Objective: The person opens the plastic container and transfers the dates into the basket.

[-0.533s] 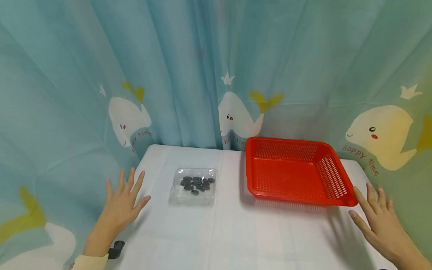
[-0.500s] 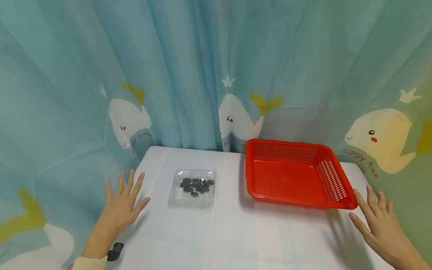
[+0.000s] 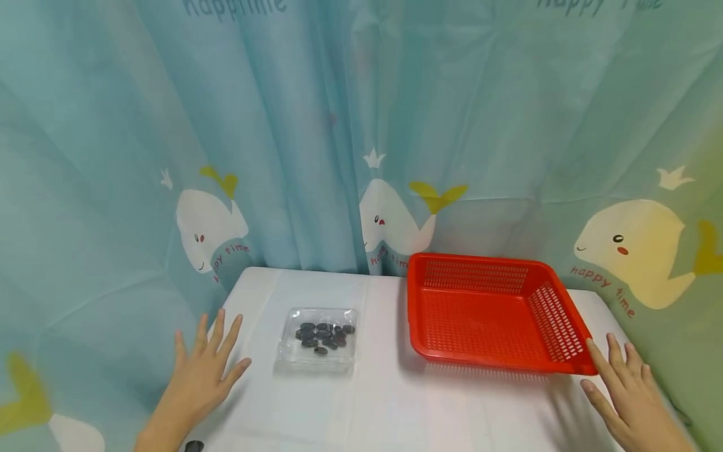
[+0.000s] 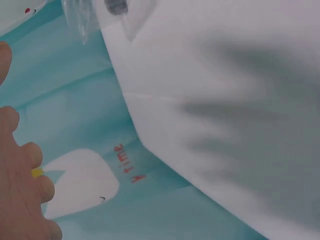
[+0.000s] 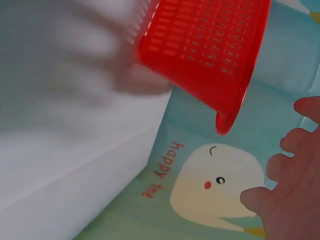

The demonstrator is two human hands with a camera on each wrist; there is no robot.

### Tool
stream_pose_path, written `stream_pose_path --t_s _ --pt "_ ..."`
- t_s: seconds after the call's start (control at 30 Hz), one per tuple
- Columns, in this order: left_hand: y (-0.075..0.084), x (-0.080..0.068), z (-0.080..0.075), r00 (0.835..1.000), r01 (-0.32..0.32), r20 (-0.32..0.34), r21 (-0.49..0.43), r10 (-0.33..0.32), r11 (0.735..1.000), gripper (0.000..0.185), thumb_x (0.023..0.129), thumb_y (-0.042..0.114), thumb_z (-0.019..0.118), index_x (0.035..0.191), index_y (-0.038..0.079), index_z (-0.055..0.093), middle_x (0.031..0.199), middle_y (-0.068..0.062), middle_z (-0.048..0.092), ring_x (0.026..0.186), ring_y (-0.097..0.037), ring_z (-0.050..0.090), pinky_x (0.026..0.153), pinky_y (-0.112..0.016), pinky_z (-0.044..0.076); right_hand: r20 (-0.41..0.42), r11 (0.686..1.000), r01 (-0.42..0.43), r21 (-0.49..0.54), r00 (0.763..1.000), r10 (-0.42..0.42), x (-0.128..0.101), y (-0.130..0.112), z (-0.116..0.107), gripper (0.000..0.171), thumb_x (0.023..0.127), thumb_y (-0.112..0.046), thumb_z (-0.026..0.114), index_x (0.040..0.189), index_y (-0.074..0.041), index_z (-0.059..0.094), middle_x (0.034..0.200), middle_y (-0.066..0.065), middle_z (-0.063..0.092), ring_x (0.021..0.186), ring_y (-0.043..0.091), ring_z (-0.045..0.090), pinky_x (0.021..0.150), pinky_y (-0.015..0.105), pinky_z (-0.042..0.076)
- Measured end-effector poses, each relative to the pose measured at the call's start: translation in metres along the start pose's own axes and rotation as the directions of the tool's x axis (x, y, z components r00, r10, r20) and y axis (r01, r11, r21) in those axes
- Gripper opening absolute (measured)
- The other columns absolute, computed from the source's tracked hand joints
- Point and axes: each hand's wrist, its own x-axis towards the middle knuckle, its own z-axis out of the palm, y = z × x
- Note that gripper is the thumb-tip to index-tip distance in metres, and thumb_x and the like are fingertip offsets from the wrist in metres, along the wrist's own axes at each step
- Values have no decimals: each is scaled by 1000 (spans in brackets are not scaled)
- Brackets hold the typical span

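Observation:
My left hand (image 3: 198, 376) hovers over the left side of the white table with its fingers spread. It holds nothing. To its right stands a clear plastic box (image 3: 288, 361) with several small dark oval pieces (image 3: 323, 335), pebble-like, inside; their exact kind is too small to tell. On the right is a red perforated plastic basket (image 3: 480, 320) with a bare floor. Fingers apart, my right hand (image 3: 635, 395) is held beside the basket's front right corner. The right wrist view shows a gap between that hand and the basket wall (image 5: 200, 40).
The white table (image 3: 395, 408) has rounded back corners. A blue-green curtain (image 3: 305, 125) with printed whales hangs directly behind it and along both sides. The basket's back rim is close to the curtain.
The head view has tilted upward, so table, box, basket and hands all appear lower. Both hands keep their spread pose, and nothing has been taken hold of.

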Motion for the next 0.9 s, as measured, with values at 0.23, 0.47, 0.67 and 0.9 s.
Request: stream_pose_path --t_s 0.23,0.47,0.67,0.9 --pt "11 -4 3 1000 8 2 -16 -8 1000 80 104 54 55 168 20 20 171 -24 24 159 -50 14 118 -84 2 -40 998 3 69 999 0 -8 -10 5 70 108 -13 50 168 -11 14 173 24 -7 158 51 -16 121 68 -24" --pt "18 -3 6 1000 27 -6 -40 -27 999 83 104 52 56 169 20 16 172 -22 20 159 -51 12 116 -86 4 -64 990 8 143 998 1 -7 -25 8 71 105 -8 54 167 -8 19 175 20 -4 160 48 -12 123 67 -21" --pt "22 4 6 997 0 -81 -60 -4 998 77 104 46 59 167 20 23 169 -21 32 154 -48 29 119 -81 13 -104 987 24 158 995 -8 -3 -37 10 72 103 -5 58 166 -6 24 175 22 5 164 28 -7 131 30 -14" --pt "31 9 12 963 -13 -266 -180 -36 984 53 91 12 76 142 7 62 125 -16 75 110 -39 72 102 -65 49 -343 977 62 205 939 13 0 -55 17 59 96 3 64 153 -1 49 167 3 40 154 -7 26 123 4 13"
